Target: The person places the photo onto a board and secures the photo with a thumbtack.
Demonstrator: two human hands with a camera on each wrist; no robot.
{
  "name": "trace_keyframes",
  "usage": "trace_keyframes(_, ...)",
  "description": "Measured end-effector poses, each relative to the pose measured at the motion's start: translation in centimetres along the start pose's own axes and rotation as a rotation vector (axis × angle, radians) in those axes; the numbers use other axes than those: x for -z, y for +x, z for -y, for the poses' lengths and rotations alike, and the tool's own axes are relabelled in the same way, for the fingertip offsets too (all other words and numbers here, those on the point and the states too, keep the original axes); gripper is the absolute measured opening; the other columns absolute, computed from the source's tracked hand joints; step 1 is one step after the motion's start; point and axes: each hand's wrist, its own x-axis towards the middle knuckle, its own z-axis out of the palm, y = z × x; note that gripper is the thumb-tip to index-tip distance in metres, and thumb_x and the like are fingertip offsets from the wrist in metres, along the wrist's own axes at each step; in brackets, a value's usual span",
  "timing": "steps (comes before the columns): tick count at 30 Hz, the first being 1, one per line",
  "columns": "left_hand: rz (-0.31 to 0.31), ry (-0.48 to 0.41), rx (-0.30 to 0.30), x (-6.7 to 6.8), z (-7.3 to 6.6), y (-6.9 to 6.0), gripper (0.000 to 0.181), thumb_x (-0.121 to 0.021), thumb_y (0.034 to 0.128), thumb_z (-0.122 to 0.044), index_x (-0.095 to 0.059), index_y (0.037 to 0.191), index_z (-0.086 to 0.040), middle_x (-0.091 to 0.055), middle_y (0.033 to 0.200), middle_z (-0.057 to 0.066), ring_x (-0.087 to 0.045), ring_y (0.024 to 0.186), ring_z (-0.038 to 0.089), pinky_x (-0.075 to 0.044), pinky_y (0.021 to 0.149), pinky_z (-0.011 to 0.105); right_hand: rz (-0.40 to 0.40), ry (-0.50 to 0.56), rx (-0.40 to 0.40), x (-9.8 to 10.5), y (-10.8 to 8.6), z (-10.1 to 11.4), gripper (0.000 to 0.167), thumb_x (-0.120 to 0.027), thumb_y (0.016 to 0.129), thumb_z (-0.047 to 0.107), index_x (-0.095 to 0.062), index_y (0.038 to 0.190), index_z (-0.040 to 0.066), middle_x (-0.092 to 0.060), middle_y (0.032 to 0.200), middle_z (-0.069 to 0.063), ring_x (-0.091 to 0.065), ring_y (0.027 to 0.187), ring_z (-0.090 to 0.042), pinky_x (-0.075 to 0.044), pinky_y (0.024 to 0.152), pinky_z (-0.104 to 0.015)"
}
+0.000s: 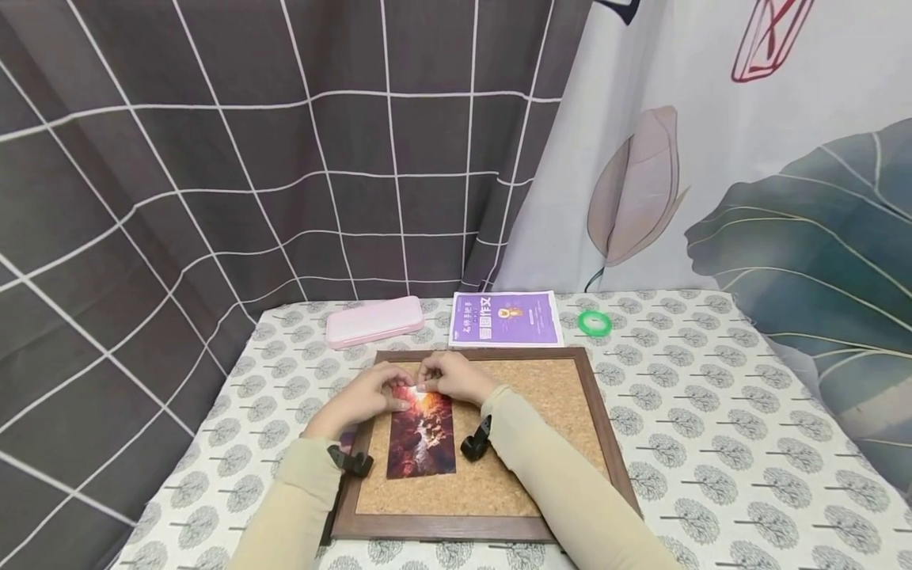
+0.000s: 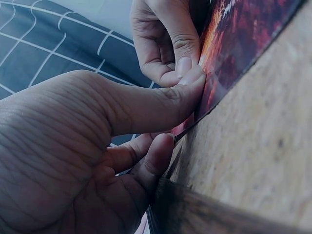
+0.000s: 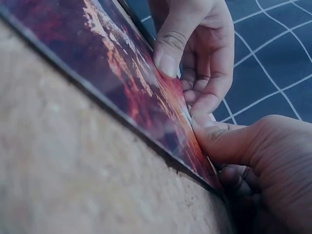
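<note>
A glossy picture card [image 1: 422, 443] in dark red and orange lies against the left half of a cork board [image 1: 527, 483] with a brown wooden frame. At the card's upper left, my left hand [image 1: 362, 397] pinches its edge, thumb on the printed face. My right hand [image 1: 459, 377] holds the top edge close beside it, also with the thumb in front. In the left wrist view, the thumbs of the left hand [image 2: 83, 112] and right hand almost meet on the card. The right wrist view shows the right hand [image 3: 278, 161] gripping the card's edge, its other fingertips partly hidden.
Beyond the board lie a pink case [image 1: 374, 321], a purple booklet [image 1: 507, 319] and a green tape roll [image 1: 594, 322]. A tree-patterned cloth [image 1: 712, 443] covers the table. Dark checked curtain [image 1: 285, 158] hangs at the back and left.
</note>
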Motion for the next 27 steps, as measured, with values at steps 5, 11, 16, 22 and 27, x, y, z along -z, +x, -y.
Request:
trace_keyframes(5,0.0,0.002,-0.007,0.0,-0.1,-0.1,0.034,-0.083,0.0788,-0.012,-0.071,0.111,-0.013,-0.06,0.107,0.001,-0.055,0.092,0.017,-0.048,0.084,0.04,0.004,0.008,0.034,0.0,0.0,-0.4,0.007,-0.078,0.088,0.018,-0.07,0.088,0.018,-0.06,0.086,0.006,-0.054,0.083,-0.009,-0.046,0.079,-0.027)
trace_keyframes(11,0.001,0.025,-0.009,0.0,0.0,0.0,0.034,-0.083,0.0797,-0.014,-0.071,0.112,-0.014,-0.061,0.108,0.0,-0.056,0.093,0.017,-0.048,0.086,0.041,0.018,0.079,0.035,0.4,-0.2,-0.7,0.006,-0.076,0.088,0.018,-0.071,0.09,0.018,-0.064,0.087,0.008,-0.057,0.082,-0.01,-0.048,0.079,-0.029)
trace_keyframes(16,0.003,0.031,0.002,0.0,-0.1,0.0,0.035,-0.082,0.0797,-0.013,-0.071,0.113,-0.014,-0.061,0.111,0.001,-0.056,0.094,0.017,-0.048,0.087,0.041,0.024,0.112,0.01,0.4,-0.2,-1.1,0.007,-0.077,0.087,0.018,-0.071,0.09,0.018,-0.064,0.085,0.008,-0.058,0.082,-0.008,-0.048,0.078,-0.027)
trace_keyframes(22,0.006,0.031,0.008,0.0,-0.3,-0.1,0.035,-0.082,0.0797,-0.01,-0.07,0.113,-0.012,-0.061,0.112,0.002,-0.056,0.094,0.017,-0.048,0.087,0.04,0.008,0.101,-0.008,0.2,0.0,-1.0,0.007,-0.077,0.087,0.02,-0.071,0.088,0.018,-0.066,0.083,0.009,-0.058,0.079,-0.009,-0.048,0.076,-0.027)
trace_keyframes(27,0.004,0.01,0.017,-0.1,-0.4,0.0,0.033,-0.081,0.0797,-0.009,-0.07,0.111,-0.012,-0.059,0.108,0.003,-0.055,0.092,0.018,-0.048,0.086,0.04,-0.015,0.085,-0.058,0.0,0.2,-0.6,0.01,-0.079,0.086,0.021,-0.07,0.084,0.018,-0.064,0.077,0.009,-0.055,0.074,-0.008,-0.047,0.072,-0.026)
